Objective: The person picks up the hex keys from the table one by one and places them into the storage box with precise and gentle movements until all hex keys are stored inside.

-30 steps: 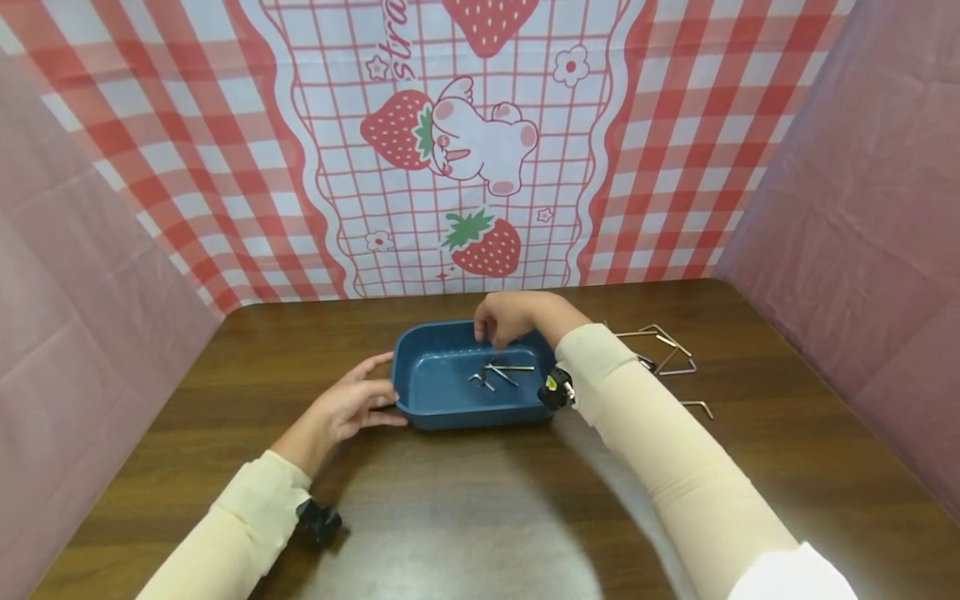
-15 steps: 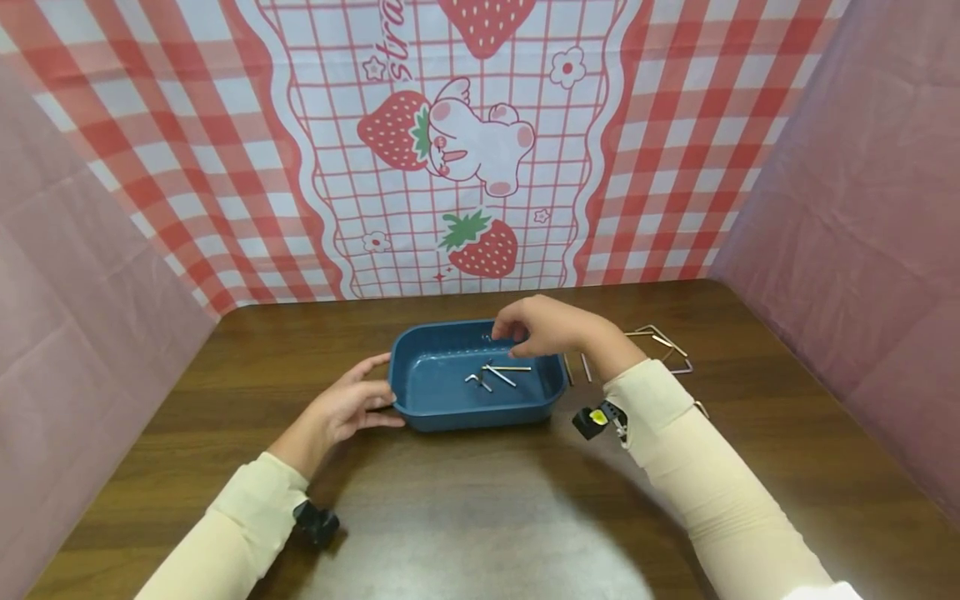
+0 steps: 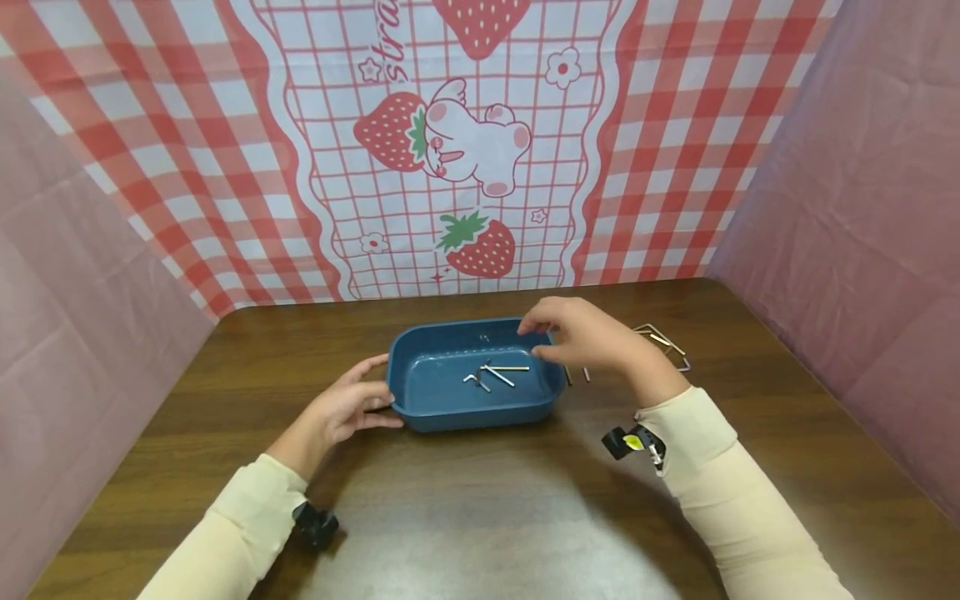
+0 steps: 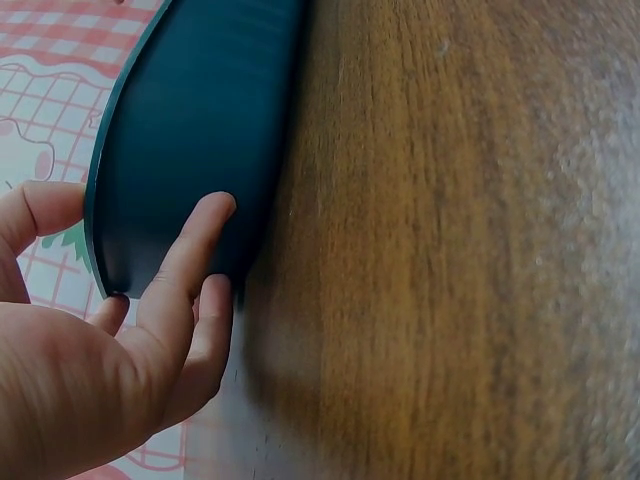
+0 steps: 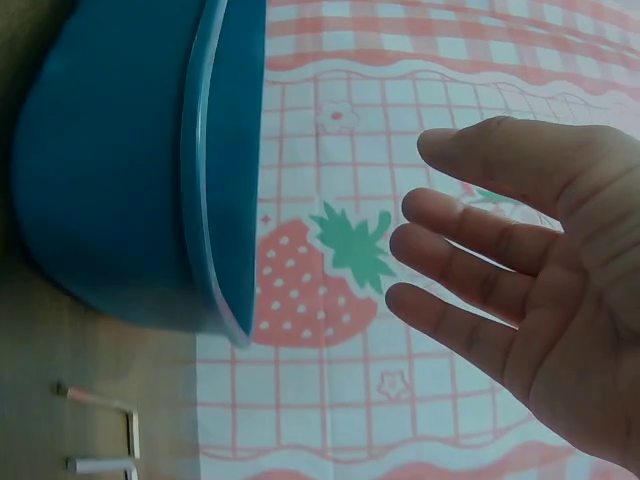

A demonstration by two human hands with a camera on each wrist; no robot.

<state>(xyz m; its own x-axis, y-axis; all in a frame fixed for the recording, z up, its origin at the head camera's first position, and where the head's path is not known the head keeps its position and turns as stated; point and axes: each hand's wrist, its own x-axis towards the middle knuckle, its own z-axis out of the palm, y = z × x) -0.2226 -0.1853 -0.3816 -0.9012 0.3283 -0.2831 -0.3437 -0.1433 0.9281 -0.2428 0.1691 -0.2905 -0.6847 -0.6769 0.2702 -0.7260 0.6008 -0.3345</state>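
A blue bin (image 3: 480, 412) (image 4: 190, 140) (image 5: 110, 180) stands on the wooden table with several L-shaped metal keys (image 3: 507, 368) on its floor. At the bin's left end my left hand (image 3: 347, 408) (image 4: 120, 350) holds it, the thumb at the rim and the fingers spread against the outer wall. My right hand (image 3: 585, 337) (image 5: 520, 260) hangs over the right end, fingers apart and loosely bent, holding nothing; in the right wrist view a gap separates it from the rim.
More bent metal keys (image 3: 678, 346) (image 5: 105, 400) lie on the table right of the bin, partly hidden by the right arm. A checked strawberry cloth (image 3: 660, 150) hangs behind the table (image 3: 465, 517), and pink cloth (image 3: 862, 250) lines both sides.
My right hand has moved right, from over the bin's middle to its right end, and its fingers have spread. A small metal piece now shows near the bin's back wall. My left hand keeps its place.
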